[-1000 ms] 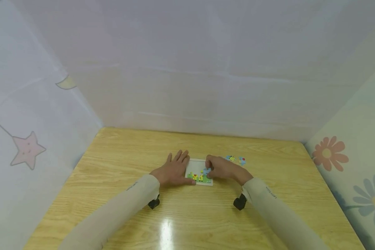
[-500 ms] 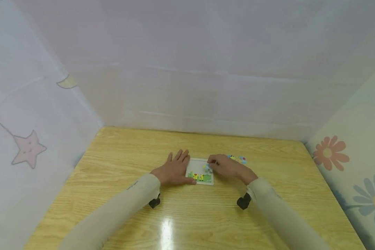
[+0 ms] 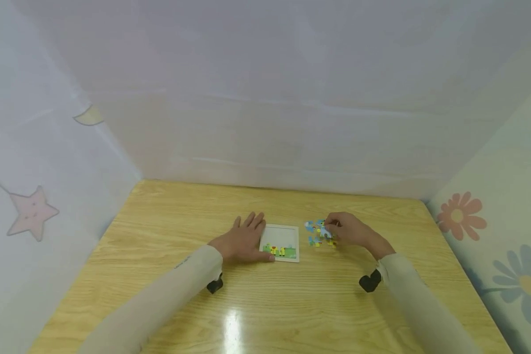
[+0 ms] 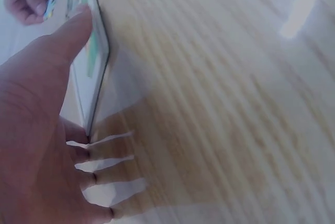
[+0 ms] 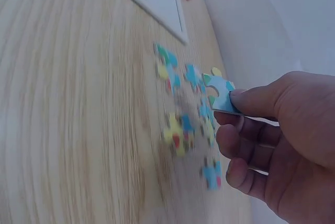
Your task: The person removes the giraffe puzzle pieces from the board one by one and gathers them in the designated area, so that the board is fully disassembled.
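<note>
A white puzzle tray (image 3: 280,233) lies in the middle of the table, with a strip of assembled green and yellow pieces (image 3: 280,251) along its near side. My left hand (image 3: 242,244) rests at the tray's left edge, fingers straight and spread, the thumb over its near rim. To the right of the tray, my right hand (image 3: 351,230) pinches a light-blue puzzle piece (image 5: 222,93) between thumb and fingers. In the right wrist view this piece is raised above several loose puzzle pieces (image 5: 178,135). Part of the loose group is hidden behind the right hand in the head view.
The wooden table (image 3: 265,305) meets a pale cloth wall (image 3: 265,147) at its far edge. Printed cloth walls also stand at the left and right. A black wrist mount (image 3: 370,281) sits under the right sleeve, and another mount (image 3: 215,284) under the left.
My right hand has lifted a light-blue piece from the tray's right side and carried it right, over the loose pieces. The left hand stays at the tray.
</note>
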{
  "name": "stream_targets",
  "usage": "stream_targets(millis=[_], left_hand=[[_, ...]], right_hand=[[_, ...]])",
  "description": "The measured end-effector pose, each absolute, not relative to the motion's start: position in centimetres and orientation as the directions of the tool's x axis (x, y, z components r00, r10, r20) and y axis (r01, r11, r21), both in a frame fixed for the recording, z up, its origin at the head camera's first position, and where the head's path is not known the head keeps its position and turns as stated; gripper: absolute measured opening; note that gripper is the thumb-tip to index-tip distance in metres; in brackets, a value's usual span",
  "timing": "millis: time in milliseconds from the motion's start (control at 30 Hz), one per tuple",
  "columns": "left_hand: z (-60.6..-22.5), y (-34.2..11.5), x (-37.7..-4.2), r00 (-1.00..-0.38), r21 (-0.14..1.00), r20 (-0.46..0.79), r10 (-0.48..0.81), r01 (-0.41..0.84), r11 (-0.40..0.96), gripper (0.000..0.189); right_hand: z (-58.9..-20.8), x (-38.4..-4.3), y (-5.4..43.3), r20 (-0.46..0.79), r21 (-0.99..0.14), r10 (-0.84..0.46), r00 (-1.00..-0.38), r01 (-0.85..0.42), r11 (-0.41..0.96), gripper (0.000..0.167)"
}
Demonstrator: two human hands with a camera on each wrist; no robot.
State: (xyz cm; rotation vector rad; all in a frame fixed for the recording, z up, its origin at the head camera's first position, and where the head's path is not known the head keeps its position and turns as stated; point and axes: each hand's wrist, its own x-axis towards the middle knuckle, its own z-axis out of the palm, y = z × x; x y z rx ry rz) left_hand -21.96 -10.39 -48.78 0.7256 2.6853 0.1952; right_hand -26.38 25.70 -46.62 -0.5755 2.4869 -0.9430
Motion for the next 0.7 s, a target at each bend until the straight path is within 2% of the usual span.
stream_targets(millis=[333,533,700], left_hand=[[-48.2,-10.4,-22.1,-0.788,0.238,-0.32,0.526,0.471,0.85,0.119],[-48.6,-10.4,-22.2,-0.797,0.229,-0.306,0.52,0.469,0.853,0.119],[-48.8,-10.3,-22.2,-0.802,0.233,-0.301,0.516,0.462,0.856,0.119]], right_hand=[[-48.3,-26.3,31.2,-0.191,-0.625,-0.488,-0.852,-0.278,0.73,0.02],[-48.4,-26.0,31.8,-0.201,-0.636,-0.494,-0.846,-0.271,0.723,0.017],[-48.5,-25.7,31.5,-0.173,-0.622,-0.46,-0.871,-0.266,0.736,0.013]])
